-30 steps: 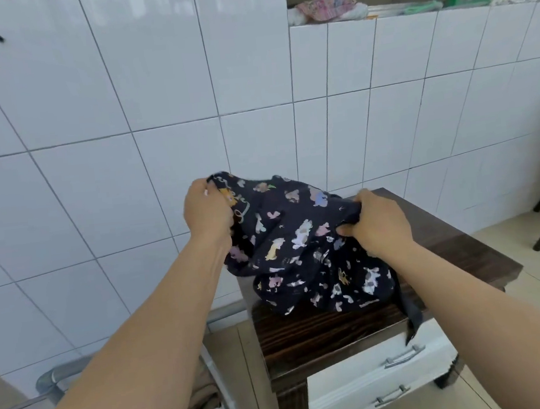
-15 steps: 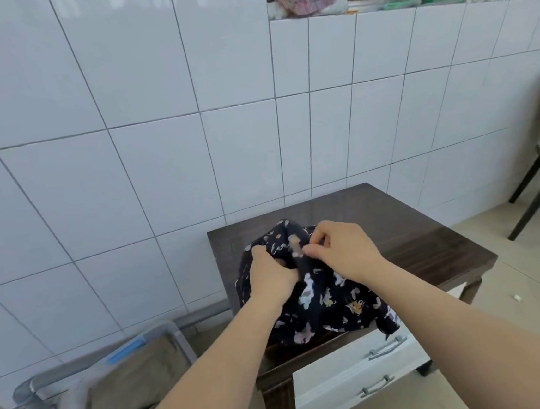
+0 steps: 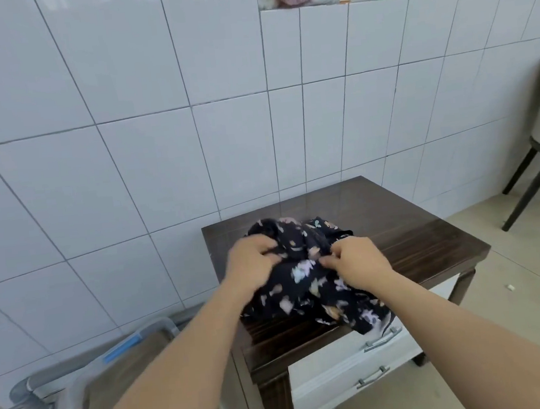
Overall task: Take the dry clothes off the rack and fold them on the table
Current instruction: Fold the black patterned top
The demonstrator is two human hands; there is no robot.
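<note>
The left hand (image 3: 251, 261) and right hand (image 3: 355, 262) both grip a bunched dark floral-print garment (image 3: 305, 276) lying between and below them on the dark wooden table (image 3: 423, 232), one corner overhanging the near edge.

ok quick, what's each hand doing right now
Left hand: fingers curled, gripping the dark garment on the table.
Right hand: pinching the same garment.

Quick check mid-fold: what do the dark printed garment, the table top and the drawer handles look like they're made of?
Dark printed garment: thin soft woven cloth, matte; it crumples under both hands.
Table top: dark wood or wood-look veneer, glossy; grain lines show and the tiles reflect in it.
Drawer handles: probably brushed metal, silvery bars on white fronts.
</note>
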